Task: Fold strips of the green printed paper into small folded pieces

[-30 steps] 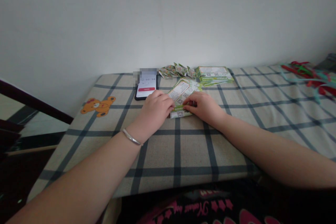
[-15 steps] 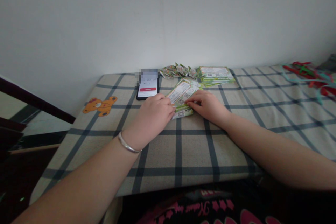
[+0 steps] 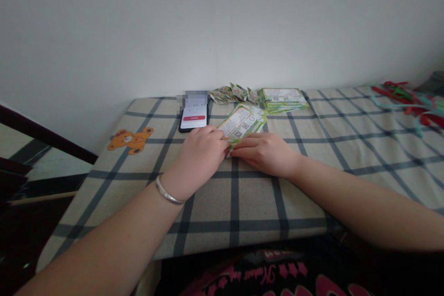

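Note:
A printed green-and-white paper leaflet (image 3: 242,121) lies at a slant on the tablecloth. My left hand (image 3: 205,148), a silver bangle at its wrist, is closed on the leaflet's near left corner, fingers curled. Across the near edge of the same sheet lies my right hand (image 3: 265,151). Its fingers are pressed together on the paper, their tips close to the left fingertips. Both hands hide most of that near edge, so I cannot see the fold there well.
A phone (image 3: 193,115) with a lit screen lies beyond my left hand. Several folded paper pieces (image 3: 234,94) sit by the wall, beside a stack of leaflets (image 3: 284,97). A bear cutout (image 3: 131,141) lies at left. Red and teal ribbons (image 3: 409,99) are at far right.
My right hand has moved left and nearer to me along the leaflet's near edge, covering the strip that showed there. My left hand has stayed on the corner.

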Demonstrator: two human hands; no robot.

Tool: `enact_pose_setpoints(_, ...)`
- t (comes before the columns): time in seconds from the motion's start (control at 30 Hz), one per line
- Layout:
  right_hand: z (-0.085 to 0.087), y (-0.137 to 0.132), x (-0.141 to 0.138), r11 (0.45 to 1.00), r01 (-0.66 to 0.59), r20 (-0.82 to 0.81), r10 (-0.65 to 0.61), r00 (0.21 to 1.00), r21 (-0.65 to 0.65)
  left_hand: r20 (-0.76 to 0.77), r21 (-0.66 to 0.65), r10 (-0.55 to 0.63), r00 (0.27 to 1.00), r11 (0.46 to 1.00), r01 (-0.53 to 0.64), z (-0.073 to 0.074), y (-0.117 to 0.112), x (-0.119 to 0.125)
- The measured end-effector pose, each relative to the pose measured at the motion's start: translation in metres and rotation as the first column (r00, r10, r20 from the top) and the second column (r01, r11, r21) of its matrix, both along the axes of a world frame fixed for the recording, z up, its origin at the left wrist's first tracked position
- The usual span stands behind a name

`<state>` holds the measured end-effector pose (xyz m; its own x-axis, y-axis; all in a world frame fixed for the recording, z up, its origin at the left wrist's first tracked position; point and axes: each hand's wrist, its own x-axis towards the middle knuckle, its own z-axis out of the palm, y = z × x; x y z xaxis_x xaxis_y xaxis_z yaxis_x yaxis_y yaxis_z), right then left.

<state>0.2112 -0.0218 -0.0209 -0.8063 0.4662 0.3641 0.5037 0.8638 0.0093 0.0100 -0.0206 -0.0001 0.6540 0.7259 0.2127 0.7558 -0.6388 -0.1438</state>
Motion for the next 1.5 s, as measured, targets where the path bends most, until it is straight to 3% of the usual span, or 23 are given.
enact_pose_setpoints(0.3, 0.001, -0.004, -0.003, 0.999, 0.037, 0.117, -0.039, 0.992, 0.019, 0.015, -0.038, -0.008, 1.0, 0.999, 0.008, -0.003, 0.004, -0.007)
enact_pose_setpoints(0.57, -0.004, -0.004, 0.0, 1.0, -0.007, 0.081, 0.008, 0.997, -0.021, 0.02, -0.084, -0.011, 1.0, 0.996, 0.013, -0.001, 0.004, -0.008)
enact_pose_setpoints(0.93, 0.004, -0.006, -0.004, 0.997, 0.065, 0.102, -0.059, 0.993, -0.05, 0.004, -0.088, -0.006, 1.0, 0.996, 0.006, -0.002, 0.006, -0.01)
enact_pose_setpoints(1.17, 0.003, -0.002, -0.001, 0.996, 0.026, 0.052, -0.021, 0.998, -0.091, -0.002, -0.085, 0.008, 1.0, 0.996, -0.008, 0.0, 0.003, -0.009)
enact_pose_setpoints(1.5, 0.009, -0.007, -0.007, 0.996, 0.086, 0.116, -0.082, 0.99, -0.03, -0.006, -0.086, 0.029, 1.0, 0.996, -0.029, 0.003, -0.002, -0.006)
